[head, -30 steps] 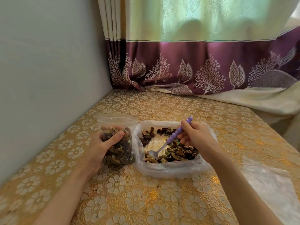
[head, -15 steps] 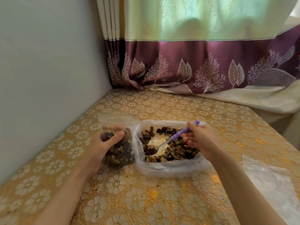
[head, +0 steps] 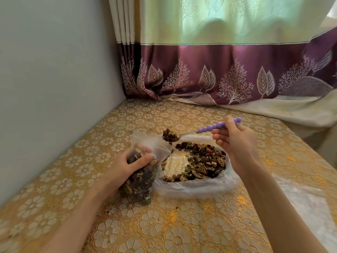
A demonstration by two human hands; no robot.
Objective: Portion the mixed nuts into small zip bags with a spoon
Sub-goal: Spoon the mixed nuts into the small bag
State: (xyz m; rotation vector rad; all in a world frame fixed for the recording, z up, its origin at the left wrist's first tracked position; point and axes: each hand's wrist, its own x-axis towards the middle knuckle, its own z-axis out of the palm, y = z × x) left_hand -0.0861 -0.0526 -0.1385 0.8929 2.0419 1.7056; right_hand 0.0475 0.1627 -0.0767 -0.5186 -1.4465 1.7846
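Note:
My left hand (head: 127, 166) grips a small clear zip bag (head: 144, 172), mostly full of mixed nuts, standing on the table with its mouth open toward the right. My right hand (head: 235, 141) pinches the purple beaded handle of a spoon (head: 215, 127). The spoon's bowl carries a heap of nuts (head: 170, 135) and hovers just above the zip bag's open mouth. A large clear plastic bag (head: 193, 187) lies open beside the zip bag, holding the mixed nuts (head: 202, 161) with a bare patch at its left.
The table has a gold floral cloth (head: 164, 225). A grey wall (head: 54, 88) runs along the left, and a purple and green curtain (head: 218, 75) hangs at the back. Clear plastic sheeting or bags (head: 310, 203) lie at the right edge.
My right hand lifted the spoon out of the large bag with a load of nuts and carried it up and left to the zip bag's mouth. My left hand tilted the zip bag.

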